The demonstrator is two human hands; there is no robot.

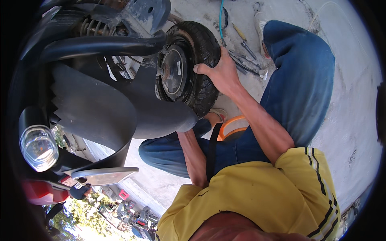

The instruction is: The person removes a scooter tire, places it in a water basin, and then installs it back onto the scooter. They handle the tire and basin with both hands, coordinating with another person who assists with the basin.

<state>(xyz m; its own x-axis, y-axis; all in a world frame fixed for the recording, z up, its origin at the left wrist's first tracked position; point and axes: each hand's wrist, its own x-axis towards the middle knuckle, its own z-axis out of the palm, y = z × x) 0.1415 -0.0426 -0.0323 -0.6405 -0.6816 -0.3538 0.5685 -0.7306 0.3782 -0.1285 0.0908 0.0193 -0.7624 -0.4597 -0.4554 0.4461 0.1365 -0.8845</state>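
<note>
A small white rectangular label (179, 68) sits upright on the dark wheel hub (173, 72), toward the hub's right edge.

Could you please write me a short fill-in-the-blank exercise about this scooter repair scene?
1. The right hand rests on the black ____ of the scooter wheel.
2. The left hand is hidden behind the scooter's dark ____.
3. The tools lie on the ____ floor.

Missing words: tyre; bodywork; concrete

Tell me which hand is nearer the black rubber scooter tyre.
Right. The right hand presses on the black rubber scooter tyre; the left hand is hidden behind the dark fender, lower down.
</note>
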